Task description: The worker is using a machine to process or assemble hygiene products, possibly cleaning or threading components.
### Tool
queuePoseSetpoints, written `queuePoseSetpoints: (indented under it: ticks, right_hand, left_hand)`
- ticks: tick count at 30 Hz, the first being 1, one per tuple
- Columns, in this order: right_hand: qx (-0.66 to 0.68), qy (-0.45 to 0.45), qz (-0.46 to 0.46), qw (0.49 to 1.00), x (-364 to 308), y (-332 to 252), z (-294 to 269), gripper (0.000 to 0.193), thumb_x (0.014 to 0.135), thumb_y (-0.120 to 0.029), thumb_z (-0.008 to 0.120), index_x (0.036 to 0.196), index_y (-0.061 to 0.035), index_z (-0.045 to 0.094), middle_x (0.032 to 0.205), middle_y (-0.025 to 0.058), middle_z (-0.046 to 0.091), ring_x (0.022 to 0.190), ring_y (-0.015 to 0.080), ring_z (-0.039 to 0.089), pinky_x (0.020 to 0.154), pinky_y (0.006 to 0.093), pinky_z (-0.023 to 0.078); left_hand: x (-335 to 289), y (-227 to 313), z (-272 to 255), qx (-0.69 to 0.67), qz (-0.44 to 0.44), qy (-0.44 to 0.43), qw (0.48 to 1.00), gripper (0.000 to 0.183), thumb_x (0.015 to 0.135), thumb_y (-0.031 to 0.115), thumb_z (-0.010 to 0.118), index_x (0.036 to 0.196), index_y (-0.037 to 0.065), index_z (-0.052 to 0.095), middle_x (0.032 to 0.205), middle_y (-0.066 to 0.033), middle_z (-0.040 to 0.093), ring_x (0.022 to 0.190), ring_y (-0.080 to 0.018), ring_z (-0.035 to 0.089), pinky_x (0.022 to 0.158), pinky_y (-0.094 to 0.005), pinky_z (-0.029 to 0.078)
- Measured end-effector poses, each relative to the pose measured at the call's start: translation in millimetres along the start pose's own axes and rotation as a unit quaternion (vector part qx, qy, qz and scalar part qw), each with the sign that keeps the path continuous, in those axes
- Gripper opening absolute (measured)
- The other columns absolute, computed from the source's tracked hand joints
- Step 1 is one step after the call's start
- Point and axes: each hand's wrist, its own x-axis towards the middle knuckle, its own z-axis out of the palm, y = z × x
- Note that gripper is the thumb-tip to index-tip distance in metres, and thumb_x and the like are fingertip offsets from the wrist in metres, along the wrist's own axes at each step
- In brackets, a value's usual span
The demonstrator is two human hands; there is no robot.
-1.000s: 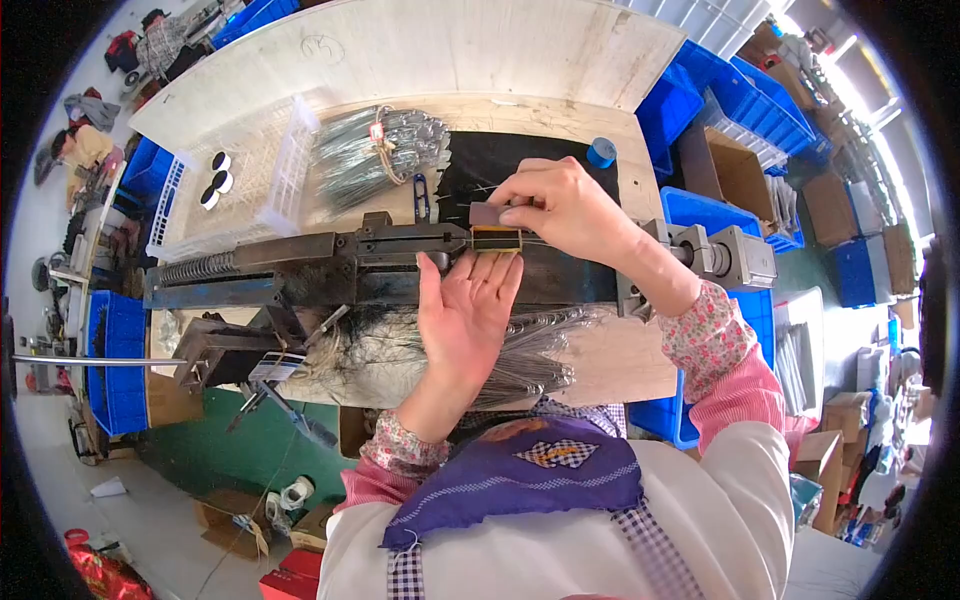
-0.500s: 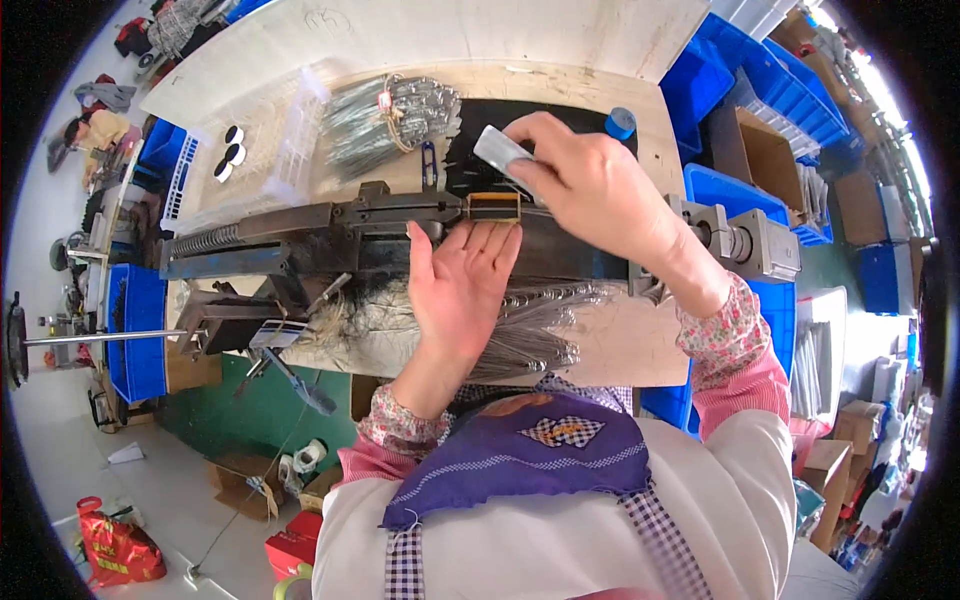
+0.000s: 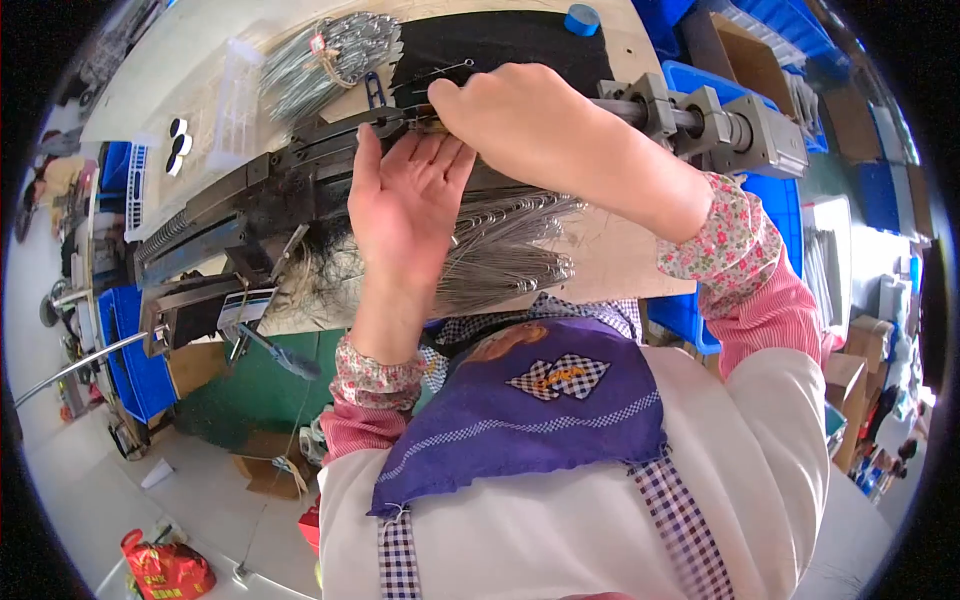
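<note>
My left hand (image 3: 400,215) lies palm up with its fingers stretched out. Its fingertips are at a small block with a yellowish edge (image 3: 430,126) at the jaws of the long dark metal machine (image 3: 290,175). Over that block bends my right hand (image 3: 510,110), its fingers curled closed and mostly hidden beneath it. What it grips cannot be seen. A thin wire with a looped end (image 3: 469,63) shows just beyond the right hand, above the black cloth (image 3: 505,40). Below the machine, a bundle of looped metal wires (image 3: 505,255) is spread beside my left wrist.
A tied bundle of wires (image 3: 350,45) and a blue clip (image 3: 375,92) lie past the machine. At the left is a clear plastic tray (image 3: 232,100); a blue tape roll (image 3: 582,20) sits far right. Bearing blocks (image 3: 655,105) and a metal housing (image 3: 765,135) form the machine's right end.
My right hand has come left and down over the block by my left fingertips. The pale flat block it held is now out of sight. The view has shifted and tilted.
</note>
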Motion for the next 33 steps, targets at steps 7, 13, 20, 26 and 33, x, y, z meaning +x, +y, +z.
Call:
queuePoseSetpoints:
  ticks: [7, 13, 20, 26, 33]
  right_hand:
    - [0.104, -0.221, 0.073, 0.967, -100, -28, 46, 0.023, 0.075, -0.007, 0.058, 0.097, -0.0011, 0.059, 0.078, 0.0152, 0.067, 0.072, 0.0307, 0.068, 0.061, 0.0403, 0.056]
    - [-0.061, 0.050, -0.196, 0.978, -63, -34, 110, 0.012, 0.077, -0.016, 0.058, 0.081, -0.0063, 0.064, 0.083, 0.0123, 0.066, 0.079, 0.0284, 0.065, 0.062, 0.0406, 0.054]
    - [0.237, -0.110, -0.061, 0.963, -67, -20, 133, 0.018, 0.088, -0.018, 0.046, 0.090, -0.0015, 0.053, 0.070, 0.0194, 0.061, 0.067, 0.0353, 0.062, 0.059, 0.0468, 0.050]
    - [0.183, -0.114, -0.048, 0.975, -83, -15, 103, 0.012, 0.085, -0.011, 0.054, 0.092, -0.0012, 0.054, 0.088, 0.0151, 0.064, 0.070, 0.0303, 0.066, 0.061, 0.0413, 0.054]
    - [0.411, 0.019, 0.168, 0.896, -124, -9, 44, 0.017, 0.080, -0.002, 0.065, 0.093, -0.0027, 0.054, 0.082, 0.0135, 0.063, 0.069, 0.0296, 0.066, 0.060, 0.0346, 0.052]
  left_hand:
    - [8, -48, -11, -0.049, 0.025, 0.019, 0.998, 0.021, 0.095, 0.026, 0.058, 0.103, 0.007, 0.056, 0.103, -0.0038, 0.056, 0.108, -0.0173, 0.053, 0.098, -0.0332, 0.043]
    - [-55, -35, -13, 0.092, -0.012, -0.091, 0.992, 0.055, 0.096, 0.027, 0.053, 0.141, 0.002, 0.036, 0.148, -0.0179, 0.033, 0.139, -0.0295, 0.029, 0.115, -0.0454, 0.023]
    - [-137, 31, -91, 0.866, 0.346, 0.273, 0.238, 0.069, 0.085, 0.018, 0.061, 0.144, 0.001, 0.030, 0.151, -0.0274, 0.021, 0.139, -0.0425, 0.026, 0.111, -0.0545, 0.023]
    - [-230, 114, -231, 0.686, 0.145, 0.640, 0.315, 0.087, 0.076, 0.007, 0.064, 0.150, 0.006, 0.019, 0.094, -0.0228, 0.065, 0.081, -0.0361, 0.065, 0.071, -0.0438, 0.051]
    - [-193, 85, -198, 0.632, 0.132, 0.662, 0.380, 0.076, 0.075, 0.014, 0.069, 0.142, 0.002, 0.036, 0.093, -0.0262, 0.065, 0.087, -0.0402, 0.065, 0.074, -0.0459, 0.051]
